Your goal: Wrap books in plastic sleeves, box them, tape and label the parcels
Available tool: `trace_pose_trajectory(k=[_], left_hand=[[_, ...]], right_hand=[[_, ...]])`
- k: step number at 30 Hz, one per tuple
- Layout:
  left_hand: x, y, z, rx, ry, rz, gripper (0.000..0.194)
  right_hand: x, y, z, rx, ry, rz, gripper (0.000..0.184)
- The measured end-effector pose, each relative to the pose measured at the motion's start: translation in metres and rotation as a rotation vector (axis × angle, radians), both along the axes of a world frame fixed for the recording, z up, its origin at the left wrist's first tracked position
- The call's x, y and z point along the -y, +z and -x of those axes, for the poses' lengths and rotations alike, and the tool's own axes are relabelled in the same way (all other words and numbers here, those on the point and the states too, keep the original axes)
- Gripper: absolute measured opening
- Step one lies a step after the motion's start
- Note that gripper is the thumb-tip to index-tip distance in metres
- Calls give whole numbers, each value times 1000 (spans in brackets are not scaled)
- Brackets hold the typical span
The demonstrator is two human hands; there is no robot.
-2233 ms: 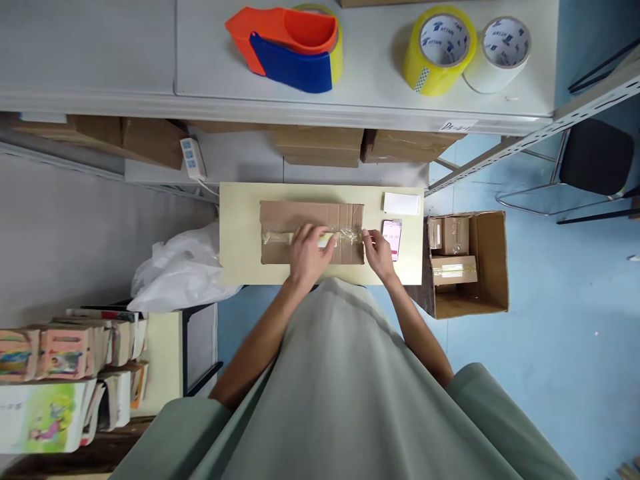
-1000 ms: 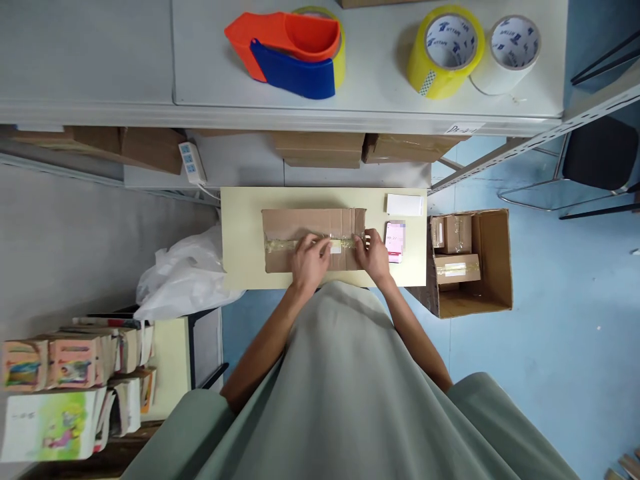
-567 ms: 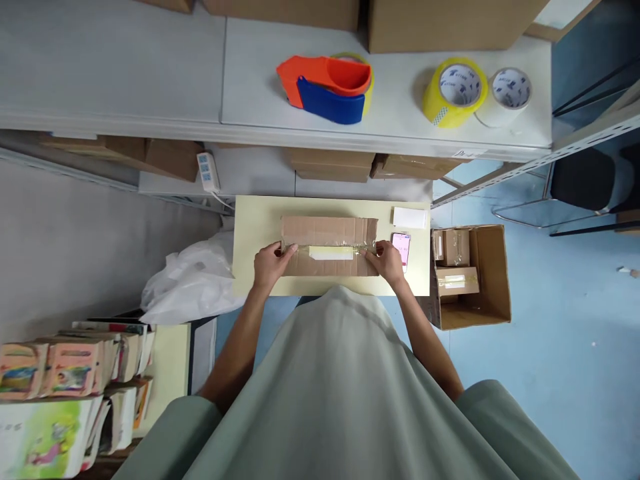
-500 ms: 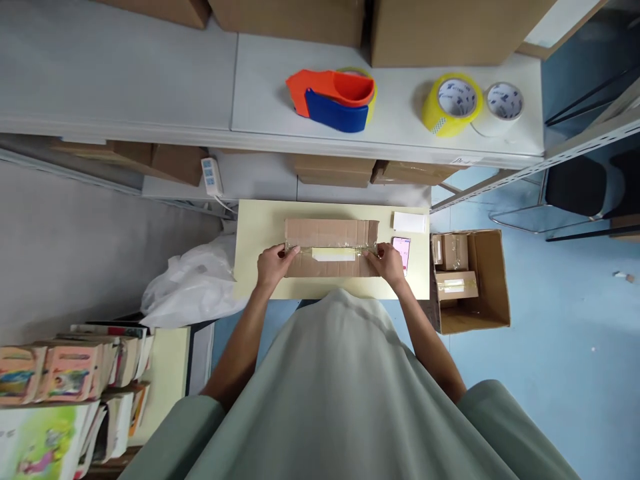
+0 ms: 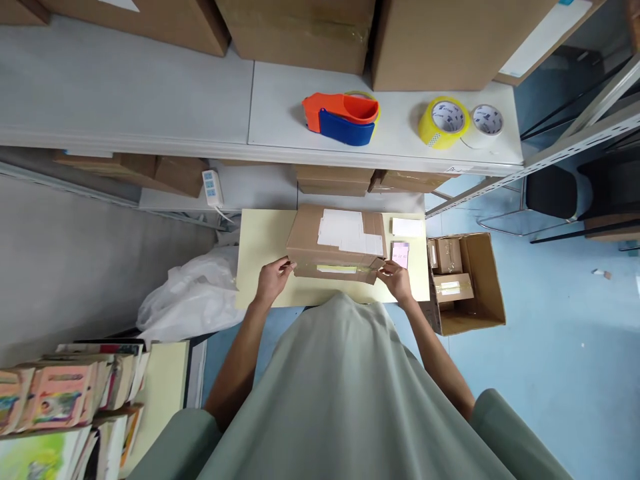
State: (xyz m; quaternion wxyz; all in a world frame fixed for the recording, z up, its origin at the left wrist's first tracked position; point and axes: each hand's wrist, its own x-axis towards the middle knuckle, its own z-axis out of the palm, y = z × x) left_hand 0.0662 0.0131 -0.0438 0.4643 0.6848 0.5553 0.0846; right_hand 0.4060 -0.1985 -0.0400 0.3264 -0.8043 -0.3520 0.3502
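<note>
On the small cream table a brown cardboard box (image 5: 310, 230) lies in front of me, white paper patches on its upper face and a pale strip label (image 5: 337, 269) along the side facing me. The fingers of my left hand (image 5: 273, 280) pinch the near left edge of that box. At its near right corner, my right hand (image 5: 397, 280) has thumb and fingers closed on a small cardboard edge. A phone (image 5: 400, 254) with a lit screen lies just beyond my right hand, and a white slip or card (image 5: 407, 227) is behind it.
Above the table, a grey shelf (image 5: 200, 93) carries an orange and blue tape dispenser (image 5: 343, 119), tape rolls (image 5: 444, 124) and large cartons (image 5: 300, 33). Right of the table stands an open carton (image 5: 483, 283) with smaller boxes inside. At left are a white plastic bag (image 5: 187, 297) and stacked books (image 5: 65, 393).
The box has turned so that its white-patched face shows and the labelled side faces me. Both hands stay at its ends, slightly nearer me. The camera view has shifted a little.
</note>
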Motion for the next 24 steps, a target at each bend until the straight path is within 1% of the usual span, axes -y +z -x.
trace_pose_trajectory(k=[3,6,9,11,13,15,17,19,21,23,24], left_hand=[[12,-16,11,-54,9,49,28],[30,-27,13,-143,47,43,26],[45,-33,10,-231,54,38,19],[47,-33,9,-287,37,39,13],[42,-29,11,-326,11,39,12],[31,-22,13,-344,-8,20,25],[16,-11,12,-354,17,-47,42],[1,2,0,-364,79,-150,49],[-8,15,-25,-332,129,-266,50],[-8,28,-64,-223,119,-364,51],[-4,33,-89,-140,82,-389,53]], right_hand=[[14,-12,12,28,10,77,39],[26,-23,19,60,53,133,28],[36,-36,22,93,125,138,19],[43,-46,20,109,180,126,23],[50,-56,14,104,221,96,31],[57,-65,3,97,220,59,38],[61,-73,-16,96,163,26,40],[63,-80,-39,96,81,-14,39],[62,-85,-65,96,6,-64,40],[59,-91,-90,100,-55,-111,43],[56,-94,-102,103,-84,-129,44]])
